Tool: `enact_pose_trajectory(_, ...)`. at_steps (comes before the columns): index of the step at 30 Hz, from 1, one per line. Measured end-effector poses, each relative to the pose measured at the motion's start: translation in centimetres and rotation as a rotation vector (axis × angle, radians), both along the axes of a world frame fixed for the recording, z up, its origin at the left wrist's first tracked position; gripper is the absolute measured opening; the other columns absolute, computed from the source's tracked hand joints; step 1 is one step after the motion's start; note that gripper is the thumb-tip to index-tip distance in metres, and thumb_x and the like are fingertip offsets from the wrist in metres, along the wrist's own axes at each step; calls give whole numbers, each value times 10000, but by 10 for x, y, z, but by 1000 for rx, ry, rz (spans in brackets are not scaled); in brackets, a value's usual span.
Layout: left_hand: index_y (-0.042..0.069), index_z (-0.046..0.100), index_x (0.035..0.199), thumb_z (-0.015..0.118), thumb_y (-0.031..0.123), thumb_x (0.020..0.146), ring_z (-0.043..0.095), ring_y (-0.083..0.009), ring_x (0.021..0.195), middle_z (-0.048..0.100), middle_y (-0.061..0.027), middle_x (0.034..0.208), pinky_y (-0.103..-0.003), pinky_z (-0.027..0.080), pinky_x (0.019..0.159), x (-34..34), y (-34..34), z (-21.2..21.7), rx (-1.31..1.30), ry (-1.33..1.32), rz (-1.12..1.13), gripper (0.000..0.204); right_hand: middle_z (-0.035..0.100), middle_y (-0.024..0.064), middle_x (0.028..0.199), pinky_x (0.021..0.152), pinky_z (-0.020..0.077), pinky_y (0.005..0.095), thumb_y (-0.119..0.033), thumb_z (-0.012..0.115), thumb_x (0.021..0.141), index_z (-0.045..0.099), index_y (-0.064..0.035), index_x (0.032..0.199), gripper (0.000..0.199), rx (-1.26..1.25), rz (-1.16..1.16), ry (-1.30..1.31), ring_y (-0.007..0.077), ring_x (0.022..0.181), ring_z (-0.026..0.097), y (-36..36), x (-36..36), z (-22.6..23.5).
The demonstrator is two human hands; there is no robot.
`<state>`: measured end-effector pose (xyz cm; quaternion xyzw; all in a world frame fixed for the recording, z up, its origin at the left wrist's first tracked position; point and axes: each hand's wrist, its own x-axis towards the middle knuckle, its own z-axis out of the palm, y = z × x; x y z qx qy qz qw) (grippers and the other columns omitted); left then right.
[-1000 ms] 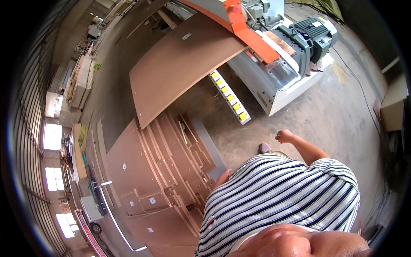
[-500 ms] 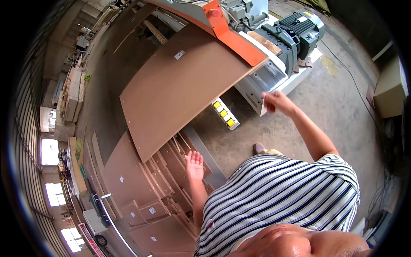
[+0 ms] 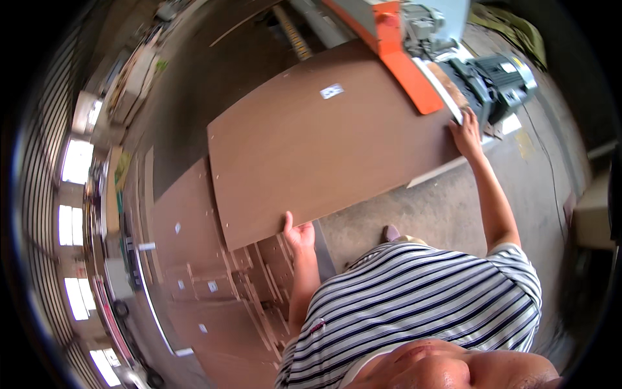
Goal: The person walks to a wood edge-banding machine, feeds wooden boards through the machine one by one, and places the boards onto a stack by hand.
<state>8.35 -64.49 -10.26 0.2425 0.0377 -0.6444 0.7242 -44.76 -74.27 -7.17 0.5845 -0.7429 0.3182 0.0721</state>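
A large brown flat board (image 3: 291, 155) with a small white label spans the middle of the view, its right end lying under an orange guard (image 3: 405, 71) on a machine. My left hand (image 3: 300, 236) grips the board's near edge, thumb on top and the other fingers curled at the rim. At the board's right end, beside the guard, my right hand (image 3: 467, 135) is closed on the edge; its fingertips are partly hidden. The machine bed beneath the board is mostly covered.
Below and left of the board lie more brown boards (image 3: 184, 259) and narrow strips (image 3: 269, 275). A dark green motor (image 3: 505, 81) stands at the machine's far right. A cable (image 3: 547, 146) runs over the concrete floor (image 3: 363, 223).
Both hands, earlier off the board, now grip it. The board reaches farther right and covers the machine's metal plate and the strip of yellow buttons. The view has also turned.
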Motion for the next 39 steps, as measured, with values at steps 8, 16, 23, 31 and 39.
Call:
enact_pose_trajectory(8, 57, 573, 1139, 595, -42, 787, 567, -222, 1047, 612, -58, 1109, -393, 440, 950, 1, 77, -2, 128, -183, 74, 366, 533, 275, 1115, 893, 420, 453, -417, 584, 880, 496, 36, 1156, 538, 462, -131, -36, 438, 1091, 480, 42, 7, 22)
enact_pose_trajectory(16, 2, 591, 1062, 619, 14, 749, 587, -245, 967, 622, -100, 1013, -396, 456, 894, 67, 109, 27, 69, -212, -26, 314, 627, 90, 841, 720, 435, 350, -562, 548, 876, 605, 96, 979, 668, 486, 23, -748, 188, 782, 530, 91, 26, 3)
enact_pose_trajectory(23, -12, 533, 1143, 615, 80, 716, 576, -311, 1020, 601, -151, 1088, -467, 468, 892, 189, 87, 33, 8, -296, 104, 444, 543, -2, 692, 526, 363, 261, -385, 616, 896, 607, 50, 856, 437, 466, 94, -780, 87, 610, 415, 143, 164, 16)
enact_pose_trajectory(31, 27, 577, 1097, 626, 102, 843, 582, -243, 1025, 611, -105, 1088, -396, 484, 901, 191, 75, 1, 156, -122, 112, 270, 439, 47, 573, 516, 355, 333, -379, 649, 872, 489, 34, 680, 483, 246, 346, -596, 146, 566, 365, 88, 353, -15)
enact_pose_trajectory(39, 33, 572, 1103, 706, 42, 781, 588, -208, 996, 625, -90, 1064, -343, 473, 867, 169, 69, -12, 12, -94, 260, 349, 647, 246, 819, 717, 487, 415, -451, 686, 806, 590, 88, 812, 548, 385, 593, -484, 370, 793, 639, 26, 529, -37)
